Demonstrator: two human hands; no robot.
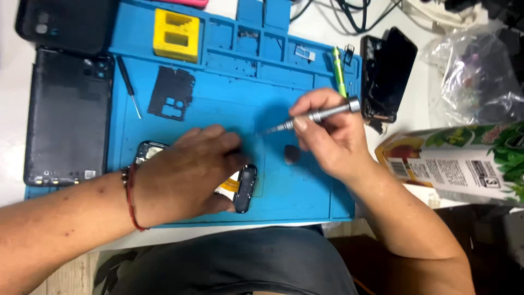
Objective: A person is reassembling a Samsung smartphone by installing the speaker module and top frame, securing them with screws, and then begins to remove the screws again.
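Observation:
My left hand (188,172) lies flat over an opened phone body (245,188) on the blue repair mat (295,186), hiding most of it; only its dark ends and a bit of orange flex show. My right hand (327,136) grips a silver precision screwdriver (316,116), tip pointing left and hovering just above the mat, a little right of my left fingers. A small dark oval piece (291,154) lies on the mat below the screwdriver.
A black inner cover plate (172,93), a thin black-handled tool (129,86) and a yellow block (176,35) lie on the mat's upper part. Two dark phone backs (65,114) rest left. A cracked phone (387,71), green pen (339,71), plastic bag (475,76) and carton (458,164) sit right.

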